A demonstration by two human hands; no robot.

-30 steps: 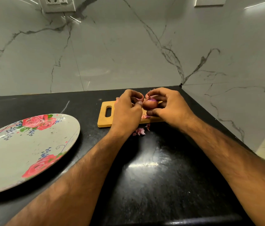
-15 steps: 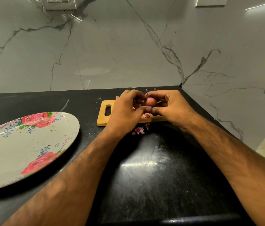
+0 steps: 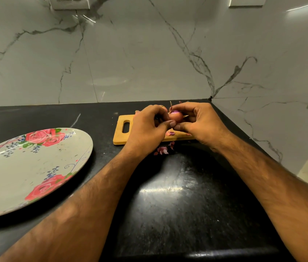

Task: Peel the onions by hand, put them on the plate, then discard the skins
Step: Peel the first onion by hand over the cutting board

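Both grips closed on one small onion, held just above the wooden cutting board: left hand and right hand pinch it, thumbs touching beneath. Skin scraps on the black counter beside the board. Floral plate well left, holding nothing.

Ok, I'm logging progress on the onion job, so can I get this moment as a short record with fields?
left hand: fingers curled round the onion from its left
right hand: fingers grip the same onion from its right
onion: held over the cutting board, purple showing on top
plate: left on the counter, no onion on it
skins: loose bits on board and counter
stage: peeling, nothing plated
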